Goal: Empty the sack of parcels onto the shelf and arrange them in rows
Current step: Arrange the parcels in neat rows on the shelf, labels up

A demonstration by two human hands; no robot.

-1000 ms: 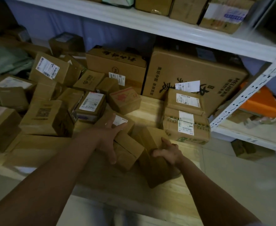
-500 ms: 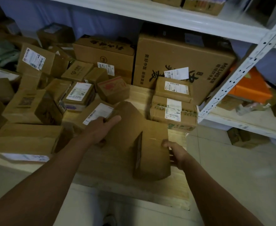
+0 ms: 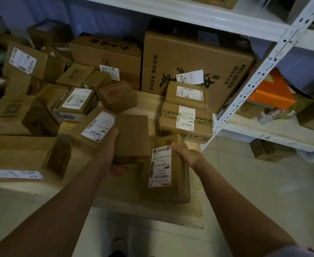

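Left hand [image 3: 113, 154] gripping plain brown parcel [image 3: 132, 138]; right hand [image 3: 186, 154] clutching labelled parcel [image 3: 165, 169], white barcode sticker facing up. Both hovering over wooden shelf [image 3: 115, 197] front edge, beside loose pile.

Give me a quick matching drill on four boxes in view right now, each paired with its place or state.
Things:
1. plain box
2. labelled box
3. red-printed box
4. big printed carton

States:
A. at the back of the shelf, upright
B. held by the right hand
C. held by the left hand
D. lying loose on the shelf behind the hands

Pairs: 1-C, 2-B, 3-D, 4-A
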